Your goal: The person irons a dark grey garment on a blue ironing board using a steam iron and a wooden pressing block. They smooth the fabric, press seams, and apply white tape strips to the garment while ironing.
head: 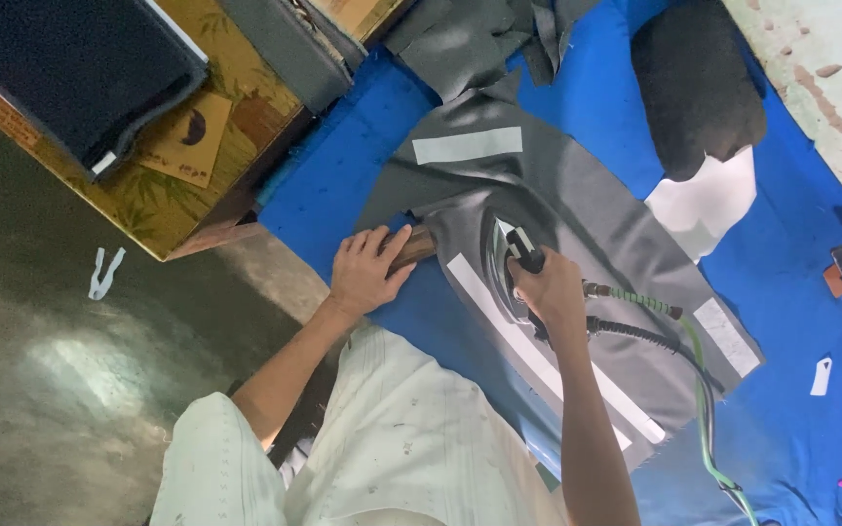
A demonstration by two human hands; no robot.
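Iron (511,278) on grey fabric (577,209)

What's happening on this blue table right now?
A person is pressing a piece of grey fabric spread on the blue table. The right hand grips the handle of an iron set on the cloth beside a long white strip. The left hand rests at the fabric's edge on a wooden block. A green hose trails from the iron.
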